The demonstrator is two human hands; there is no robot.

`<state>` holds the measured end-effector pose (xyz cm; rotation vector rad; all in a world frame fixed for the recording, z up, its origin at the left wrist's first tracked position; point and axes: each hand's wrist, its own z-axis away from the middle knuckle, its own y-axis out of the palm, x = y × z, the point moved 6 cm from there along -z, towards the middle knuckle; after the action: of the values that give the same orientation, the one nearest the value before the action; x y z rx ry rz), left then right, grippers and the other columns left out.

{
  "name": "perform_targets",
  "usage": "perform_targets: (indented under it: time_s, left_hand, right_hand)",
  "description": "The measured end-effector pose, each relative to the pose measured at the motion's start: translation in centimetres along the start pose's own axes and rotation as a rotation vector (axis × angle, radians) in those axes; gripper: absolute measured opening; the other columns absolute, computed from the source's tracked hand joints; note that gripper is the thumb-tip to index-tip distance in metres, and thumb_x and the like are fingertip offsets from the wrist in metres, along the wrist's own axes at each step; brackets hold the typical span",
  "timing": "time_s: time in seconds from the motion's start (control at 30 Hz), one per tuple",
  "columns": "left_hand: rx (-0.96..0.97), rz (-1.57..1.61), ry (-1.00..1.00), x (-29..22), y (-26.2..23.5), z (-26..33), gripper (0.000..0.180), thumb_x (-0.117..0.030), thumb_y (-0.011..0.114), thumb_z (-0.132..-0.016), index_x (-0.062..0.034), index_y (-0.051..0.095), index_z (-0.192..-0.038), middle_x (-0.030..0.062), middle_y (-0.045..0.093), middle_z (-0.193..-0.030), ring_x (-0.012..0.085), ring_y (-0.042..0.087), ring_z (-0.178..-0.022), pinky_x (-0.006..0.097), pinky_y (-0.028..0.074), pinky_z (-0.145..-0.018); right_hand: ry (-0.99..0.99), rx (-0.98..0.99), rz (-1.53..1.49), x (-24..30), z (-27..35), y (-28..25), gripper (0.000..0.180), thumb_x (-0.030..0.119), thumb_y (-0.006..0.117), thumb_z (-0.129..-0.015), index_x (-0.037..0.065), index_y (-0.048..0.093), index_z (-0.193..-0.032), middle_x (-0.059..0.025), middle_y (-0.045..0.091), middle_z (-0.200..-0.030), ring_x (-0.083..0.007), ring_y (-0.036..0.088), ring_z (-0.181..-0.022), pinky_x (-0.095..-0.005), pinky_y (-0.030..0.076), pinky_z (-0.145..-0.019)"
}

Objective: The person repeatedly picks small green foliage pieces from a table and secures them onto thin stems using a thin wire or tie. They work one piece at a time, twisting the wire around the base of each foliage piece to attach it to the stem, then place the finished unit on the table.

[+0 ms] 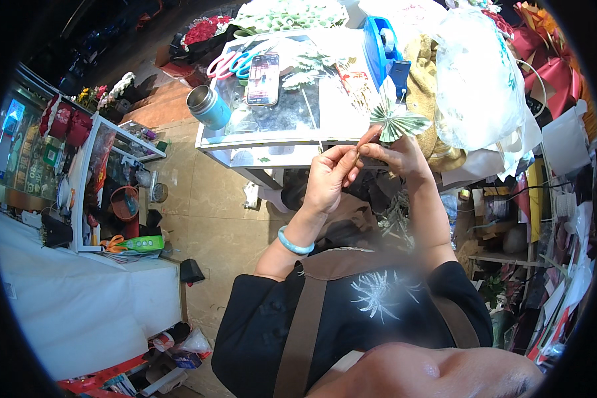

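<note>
In front of me, by the glass-topped table's near edge, my left hand (pixel 332 175) and my right hand (pixel 398 156) meet at their fingertips. A green and white pleated paper fan (pixel 399 122) spreads above the fingers of my right hand, which appears to hold it. The left thumb and fingers pinch together against the right fingertips; whatever lies between them is too small to make out. More green and white folded paper pieces (pixel 306 69) lie on the table beyond my hands.
The glass-topped table (pixel 262 140) bears a phone (pixel 263 80), a blue cup (pixel 209 107), scissors (pixel 222 65) and a blue tape dispenser (pixel 383 53). A clear plastic bag (pixel 477 86) bulges at the right, over a brown cloth (pixel 426 99). Orange scissors (pixel 115 244) lie far left.
</note>
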<state>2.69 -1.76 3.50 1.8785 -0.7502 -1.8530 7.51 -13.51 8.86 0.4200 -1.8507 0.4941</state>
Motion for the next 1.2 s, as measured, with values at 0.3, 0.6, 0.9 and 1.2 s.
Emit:
perform_targets:
  time_s: [0.3, 0.6, 0.9, 1.2]
  left_hand:
    - [-0.079, -0.421, 0.217, -1.1, -0.1, 0.4, 0.018, -0.016, 0.058, -0.088, 0.0014, 0.062, -0.092, -0.0016, 0.057, -0.069, 0.0007, 0.044, -0.058, 0.015, 0.032, -0.049]
    - [0.239, 0.149, -0.140, 0.3, 0.3, 0.4, 0.017, -0.015, 0.055, -0.089, 0.0009, 0.060, -0.088, -0.0005, 0.052, -0.064, 0.0015, 0.036, -0.047, 0.014, 0.026, -0.042]
    - [0.245, 0.208, -0.146, 0.8, 0.3, 0.1, 0.020, -0.017, 0.056, -0.089, 0.0016, 0.059, -0.095, 0.0036, 0.057, -0.068, 0.0025, 0.037, -0.046, 0.014, 0.030, -0.042]
    - [-0.120, -0.315, 0.245, -1.1, -0.6, 0.1, 0.015, -0.015, 0.058, -0.088, -0.0006, 0.059, -0.092, 0.0016, 0.059, -0.067, 0.0014, 0.044, -0.050, 0.014, 0.031, -0.044]
  right_hand:
    - [0.117, 0.054, -0.071, -0.4, -0.5, 0.2, 0.013, 0.009, 0.068, -0.077, 0.000, 0.065, -0.086, -0.0024, 0.062, -0.074, -0.0086, 0.054, -0.069, -0.0239, 0.044, -0.064]
    - [0.089, 0.146, -0.175, -0.3, 0.1, 0.5, 0.011, 0.000, 0.066, -0.075, -0.004, 0.065, -0.084, -0.0074, 0.064, -0.078, -0.0060, 0.052, -0.057, -0.0184, 0.039, -0.049]
    - [0.151, 0.029, -0.577, -2.3, 0.7, 1.7, 0.011, 0.003, 0.064, -0.079, -0.002, 0.061, -0.090, -0.0046, 0.063, -0.080, -0.0087, 0.058, -0.069, -0.0211, 0.046, -0.064]
    - [-0.039, -0.163, 0.025, -1.3, 0.6, 1.5, 0.011, 0.005, 0.061, -0.083, -0.003, 0.060, -0.090, -0.0029, 0.061, -0.078, -0.0077, 0.056, -0.068, -0.0212, 0.046, -0.062]
